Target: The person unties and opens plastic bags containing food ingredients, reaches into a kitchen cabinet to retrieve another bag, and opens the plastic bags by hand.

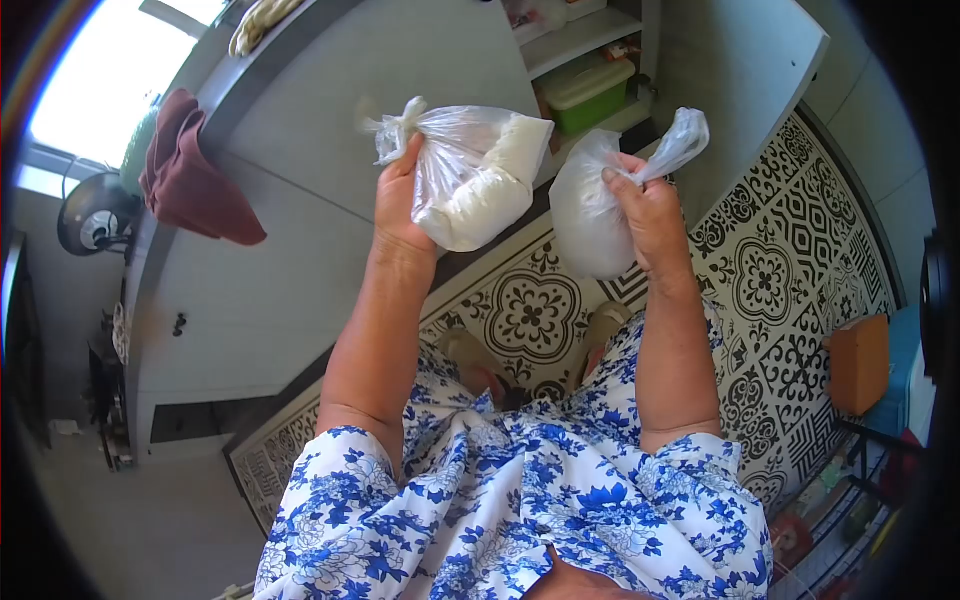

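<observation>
My left hand (405, 195) is closed around the neck of a knotted clear plastic bag (485, 180) with a white, powdery-looking filling. The knot sticks out above my thumb, and the bag's body hangs to the right. My right hand (648, 210) grips the gathered neck of a second plastic bag (590, 215), cloudy white and rounded. Its twisted top (682, 140) sticks out past my fingers to the upper right. What fills this second bag is hard to make out. Both bags are held up in the air, a short gap apart.
Ahead, an open cabinet door (755, 80) stands beside shelves holding a green box with a pale lid (588, 92). A maroon cloth (195, 180) hangs over the counter edge at left, near a fan (98, 215). Patterned mat (530, 310) lies underfoot; a rack (850, 500) stands at right.
</observation>
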The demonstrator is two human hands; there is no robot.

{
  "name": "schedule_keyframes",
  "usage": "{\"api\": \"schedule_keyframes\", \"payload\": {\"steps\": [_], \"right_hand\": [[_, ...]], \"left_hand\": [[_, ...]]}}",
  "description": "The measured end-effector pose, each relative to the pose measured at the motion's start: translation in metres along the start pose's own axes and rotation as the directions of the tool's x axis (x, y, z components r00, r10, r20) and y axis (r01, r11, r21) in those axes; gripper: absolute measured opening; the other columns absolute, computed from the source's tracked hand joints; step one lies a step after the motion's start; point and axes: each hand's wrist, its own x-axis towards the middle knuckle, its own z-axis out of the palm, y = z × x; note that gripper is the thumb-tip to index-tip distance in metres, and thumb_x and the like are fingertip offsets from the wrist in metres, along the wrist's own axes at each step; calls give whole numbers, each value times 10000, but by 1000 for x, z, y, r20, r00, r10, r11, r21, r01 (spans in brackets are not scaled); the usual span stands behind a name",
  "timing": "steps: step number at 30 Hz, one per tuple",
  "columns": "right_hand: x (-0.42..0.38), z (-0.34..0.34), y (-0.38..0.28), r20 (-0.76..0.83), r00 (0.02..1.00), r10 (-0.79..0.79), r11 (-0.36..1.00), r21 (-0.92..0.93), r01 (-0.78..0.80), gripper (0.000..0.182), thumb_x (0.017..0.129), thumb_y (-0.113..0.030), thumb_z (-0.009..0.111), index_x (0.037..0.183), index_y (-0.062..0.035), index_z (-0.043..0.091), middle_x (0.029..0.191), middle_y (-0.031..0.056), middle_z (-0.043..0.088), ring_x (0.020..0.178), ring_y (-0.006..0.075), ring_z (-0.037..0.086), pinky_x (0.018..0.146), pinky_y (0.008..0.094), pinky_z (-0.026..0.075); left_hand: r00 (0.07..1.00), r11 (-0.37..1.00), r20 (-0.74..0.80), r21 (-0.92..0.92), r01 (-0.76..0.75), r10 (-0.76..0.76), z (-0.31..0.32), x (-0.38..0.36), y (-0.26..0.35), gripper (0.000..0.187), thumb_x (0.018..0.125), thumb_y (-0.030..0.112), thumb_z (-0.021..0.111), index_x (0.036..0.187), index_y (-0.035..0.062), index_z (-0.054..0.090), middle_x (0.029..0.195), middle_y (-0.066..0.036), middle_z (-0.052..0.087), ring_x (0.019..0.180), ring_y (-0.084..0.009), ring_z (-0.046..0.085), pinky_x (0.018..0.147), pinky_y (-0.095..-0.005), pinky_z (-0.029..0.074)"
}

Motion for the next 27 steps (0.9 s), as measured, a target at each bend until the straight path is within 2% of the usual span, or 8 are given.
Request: {"api": "schedule_keyframes", "payload": {"steps": [1, 7, 13, 16, 21, 23, 25, 27], "right_hand": [[-2, 1, -1, 21, 999, 25, 993, 113, -27, 368, 858, -145, 592, 1145, 75, 523, 984, 91, 606, 843, 124, 583, 768, 247, 472], [-8, 12, -8, 102, 986, 135, 954, 255, -157, 407, 858, -138, 591, 1173, 90, 469, 1024, 102, 581, 905, 136, 572, 819, 258, 471], [-6, 16, -5, 116, 975, 188, 920, 326, -216, 406, 851, -144, 598, 1174, 68, 475, 1043, 107, 577, 942, 148, 561, 856, 281, 458], [-8, 23, -5, 138, 970, 198, 912, 337, -234, 397, 849, -143, 600, 1167, 63, 482, 1043, 104, 579, 937, 150, 564, 854, 279, 459], [-9, 28, 5, 124, 976, 179, 936, 285, -207, 379, 854, -141, 595, 1159, 56, 491, 1014, 87, 583, 912, 134, 562, 819, 266, 460], [-8, 33, 14, 107, 984, 142, 954, 250, -164, 370, 855, -141, 593, 1155, 52, 497, 1000, 82, 586, 897, 128, 563, 802, 260, 460], [-15, 40, 20, 114, 983, 146, 986, 60, -154, 363, 853, -138, 592, 1153, 49, 509, 975, 79, 595, 858, 116, 565, 769, 245, 458], [-18, 45, 26, 116, 984, 134, 989, 48, -141, 356, 850, -140, 592, 1143, 51, 523, 974, 85, 604, 853, 122, 573, 766, 251, 459]], "left_hand": [[1000, 1000, -12, -12, -10, 10, -7, -4, -2, 297, 923, 163, 428, 1169, 1, 466, 1141, -209, 546, 1056, -378, 545, 944, -543, 419], [999, 997, -40, -68, -38, 35, -27, -20, -14, 315, 943, 194, 389, 1195, 15, 448, 1173, -195, 527, 1090, -361, 521, 972, -522, 400], [973, 951, -91, 249, -182, 210, -18, -38, -27, 384, 956, 226, 363, 1279, 19, 376, 1235, -182, 472, 1143, -321, 480, 994, -471, 387], [934, 777, -46, 571, -265, 353, -8, -45, -39, 440, 958, 349, 398, 1248, 22, 445, 1151, -123, 537, 1056, -216, 532, 929, -356, 424], [931, 655, -80, 732, -187, 355, -7, -49, -63, 442, 951, 357, 434, 1216, 10, 500, 1084, -68, 566, 990, -162, 544, 870, -291, 433], [925, 433, 10, 882, -188, 380, -19, -46, -73, 391, 958, 308, 432, 1192, 9, 527, 1054, -54, 574, 965, -141, 539, 847, -269, 428], [921, 356, 83, 906, -229, 380, -21, -44, -82, 321, 957, 221, 426, 1164, 5, 542, 1024, -57, 583, 946, -133, 538, 843, -259, 419], [907, 104, 226, 955, -278, 355, -30, -43, -87, 286, 940, 160, 430, 1153, -2, 532, 1009, -92, 595, 949, -160, 550, 849, -270, 419]]}}
